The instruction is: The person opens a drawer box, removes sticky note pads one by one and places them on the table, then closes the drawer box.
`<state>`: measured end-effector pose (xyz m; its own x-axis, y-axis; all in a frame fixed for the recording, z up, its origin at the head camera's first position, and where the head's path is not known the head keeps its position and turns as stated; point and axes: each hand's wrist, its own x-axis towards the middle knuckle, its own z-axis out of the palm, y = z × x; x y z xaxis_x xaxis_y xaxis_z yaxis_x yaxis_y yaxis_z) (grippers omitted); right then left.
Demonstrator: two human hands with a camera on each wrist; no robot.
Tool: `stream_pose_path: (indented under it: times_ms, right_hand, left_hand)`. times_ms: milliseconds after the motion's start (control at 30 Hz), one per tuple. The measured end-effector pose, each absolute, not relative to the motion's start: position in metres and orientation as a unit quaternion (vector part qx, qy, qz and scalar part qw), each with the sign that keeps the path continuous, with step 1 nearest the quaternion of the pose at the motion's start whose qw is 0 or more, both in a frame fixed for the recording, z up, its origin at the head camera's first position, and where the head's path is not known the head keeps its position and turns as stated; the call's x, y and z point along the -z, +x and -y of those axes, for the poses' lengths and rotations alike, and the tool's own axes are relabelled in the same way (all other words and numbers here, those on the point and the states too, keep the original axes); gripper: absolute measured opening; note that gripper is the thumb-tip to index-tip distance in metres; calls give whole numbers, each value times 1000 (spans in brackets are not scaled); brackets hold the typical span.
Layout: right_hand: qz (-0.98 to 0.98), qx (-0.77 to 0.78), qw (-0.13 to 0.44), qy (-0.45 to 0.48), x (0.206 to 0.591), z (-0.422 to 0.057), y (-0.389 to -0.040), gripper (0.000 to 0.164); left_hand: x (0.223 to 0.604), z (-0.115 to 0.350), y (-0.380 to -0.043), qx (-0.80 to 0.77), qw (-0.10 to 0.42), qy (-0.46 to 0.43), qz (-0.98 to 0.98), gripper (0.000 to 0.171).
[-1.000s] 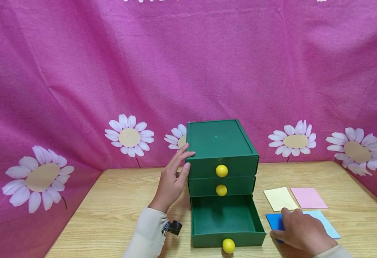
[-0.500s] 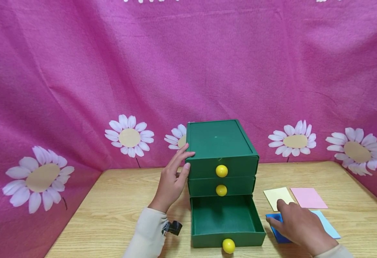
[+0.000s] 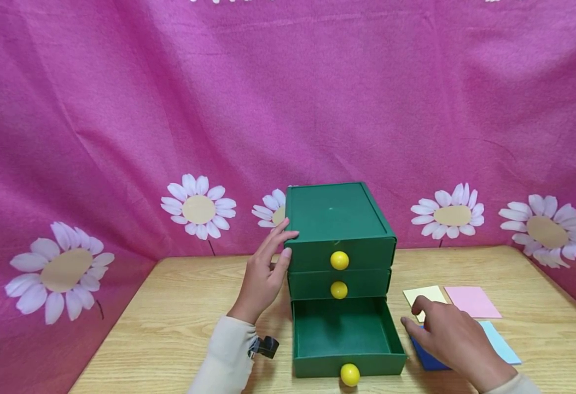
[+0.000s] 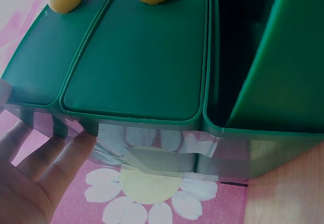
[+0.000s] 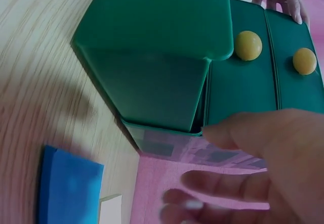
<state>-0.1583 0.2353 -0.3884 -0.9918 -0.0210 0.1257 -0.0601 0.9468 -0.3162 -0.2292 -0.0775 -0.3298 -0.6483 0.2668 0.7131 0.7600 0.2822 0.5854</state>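
A green three-drawer unit [image 3: 339, 213] with round yellow knobs stands on the wooden table, its bottom drawer [image 3: 342, 334] pulled out and bare inside. Along the unit's left side my left hand [image 3: 260, 282] rests with its fingers extended, fingertips at the top edge. My right hand [image 3: 460, 342] hovers over a dark blue sticky-note pad [image 3: 428, 357], thumb and forefinger spread apart. In the right wrist view the blue pad [image 5: 71, 188] lies on the table, apart from the loosely bent fingers. Part of the pad is hidden under the hand in the head view.
Cream [image 3: 423, 294], pink [image 3: 473, 302] and light blue [image 3: 501, 346] sticky-note pads lie around the right hand, to the right of the drawer unit. A pink cloth [image 3: 317, 98] printed with daisies hangs behind and beside the table [image 3: 179, 328].
My right hand has risen off the blue pad, its thumb and forefinger parting and shifting slightly left. The left hand and the drawer unit hold still.
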Motion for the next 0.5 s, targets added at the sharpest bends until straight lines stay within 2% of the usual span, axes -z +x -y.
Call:
stream_pose_path:
  times_ms: [500]
  right_hand:
    - [973,-197,98,68,372,-216,-149,8]
  left_hand:
    - [328,78,-228,495,248,-337,762,33]
